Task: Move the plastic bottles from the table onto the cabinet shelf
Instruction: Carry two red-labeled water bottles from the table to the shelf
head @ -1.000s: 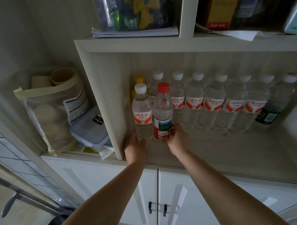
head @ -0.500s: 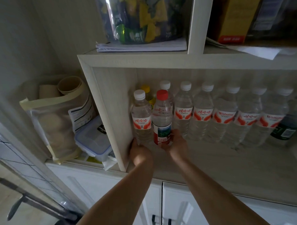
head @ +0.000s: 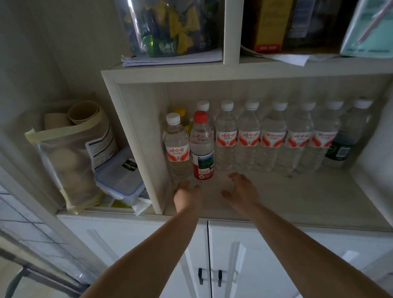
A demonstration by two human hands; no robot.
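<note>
Home storage nook: white cabinet (head: pixel 233 71) w/ water bottles (head: pixel 248 138), food container (head: pixel 118 180), snack bag (head: pixel 171 25).

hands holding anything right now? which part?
Nothing is held. The left hand and right hand sit open just in front of the clear white-capped plastic bottle and the clear red-capped plastic bottle, which stand free on the shelf.

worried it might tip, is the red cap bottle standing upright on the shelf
Upright. The red-capped bottle stands on its base on the cabinet shelf, cap on top, with both hands off it.
</note>
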